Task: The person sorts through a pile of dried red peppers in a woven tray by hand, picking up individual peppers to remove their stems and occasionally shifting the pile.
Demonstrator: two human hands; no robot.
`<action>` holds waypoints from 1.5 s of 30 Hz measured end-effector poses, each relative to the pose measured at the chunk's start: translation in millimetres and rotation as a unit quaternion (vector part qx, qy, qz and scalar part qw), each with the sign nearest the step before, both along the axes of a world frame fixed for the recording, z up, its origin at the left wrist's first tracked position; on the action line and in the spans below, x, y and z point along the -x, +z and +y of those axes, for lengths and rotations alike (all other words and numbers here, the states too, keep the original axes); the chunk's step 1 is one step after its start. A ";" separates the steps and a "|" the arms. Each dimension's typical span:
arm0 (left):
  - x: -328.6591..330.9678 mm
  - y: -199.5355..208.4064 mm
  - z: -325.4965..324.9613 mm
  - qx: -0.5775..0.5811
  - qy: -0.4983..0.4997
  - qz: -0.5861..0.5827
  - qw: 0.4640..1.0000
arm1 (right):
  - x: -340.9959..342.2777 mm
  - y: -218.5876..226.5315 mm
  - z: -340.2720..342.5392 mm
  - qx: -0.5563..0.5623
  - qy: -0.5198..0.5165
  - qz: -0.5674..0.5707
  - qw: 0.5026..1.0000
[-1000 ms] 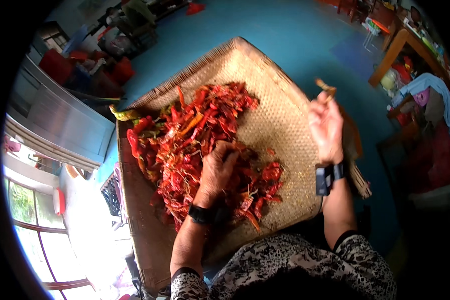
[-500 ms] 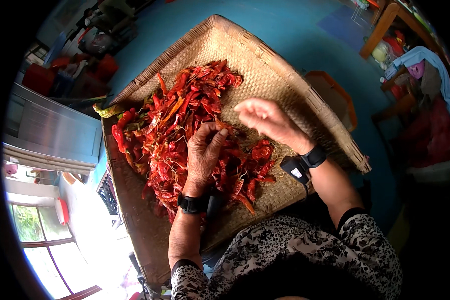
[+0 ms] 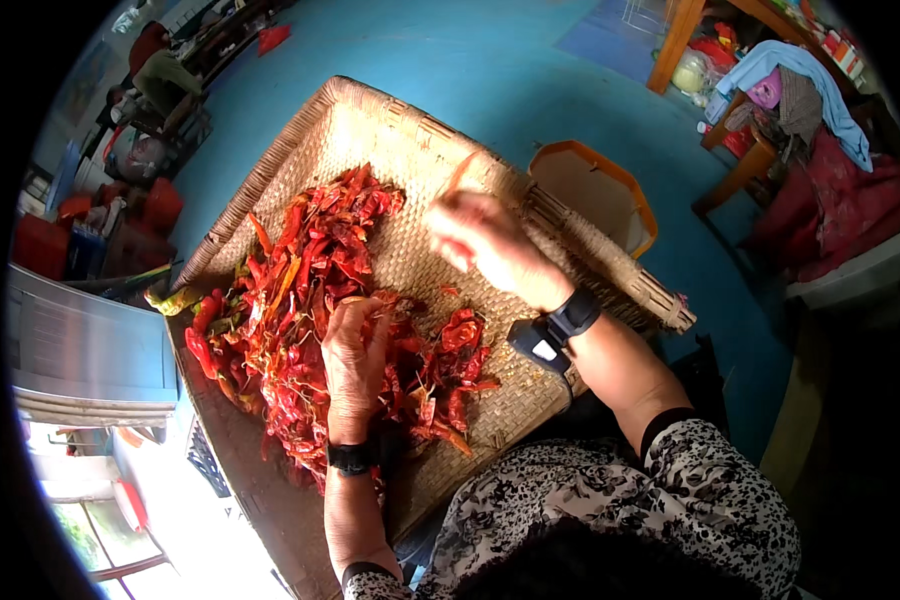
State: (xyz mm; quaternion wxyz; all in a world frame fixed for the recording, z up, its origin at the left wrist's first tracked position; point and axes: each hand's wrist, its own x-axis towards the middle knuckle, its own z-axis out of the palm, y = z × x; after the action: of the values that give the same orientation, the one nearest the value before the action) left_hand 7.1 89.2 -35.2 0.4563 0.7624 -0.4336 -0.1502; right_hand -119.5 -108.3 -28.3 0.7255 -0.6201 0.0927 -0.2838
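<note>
A blue painted floor [image 3: 490, 70] spread out under everything. On it sat a large flat tray of woven tan cane [image 3: 390, 140], its rim bending toward the upper left and lower right. Across the tray's left and middle lay a heap of dried red chilli peppers [image 3: 310, 270], with a few orange and green ones mixed in at the left edge. Just beyond the tray's right rim stood a shallow octagonal tray with an orange rim [image 3: 595, 195]. A grey metal cabinet [image 3: 90, 350] stood off to the left.

The left hand [image 3: 350, 355] lay flat on the chilli heap, fingers spread and pressed into the peppers, a black band at its wrist. The right hand [image 3: 485, 245] was raised above the bare weave near the tray's right side, apart from the left, its fingers pinched on a thin pale chilli stem [image 3: 457, 177] that stuck up from the fingertips. A black wrist device [image 3: 555, 330] sat on that forearm.
</note>
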 end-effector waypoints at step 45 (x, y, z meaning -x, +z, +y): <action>-7.7 -12.5 2.7 -0.091 -0.061 -0.194 0.975 | 5.5 5.9 -38.0 -0.340 -0.079 -0.276 0.896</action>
State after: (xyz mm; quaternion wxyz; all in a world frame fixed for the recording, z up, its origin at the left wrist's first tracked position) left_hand 14.8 91.9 -47.7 0.2825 0.7876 -0.5436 -0.0660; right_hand -124.9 -146.3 -22.5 0.8636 -0.2233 0.0287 -0.4512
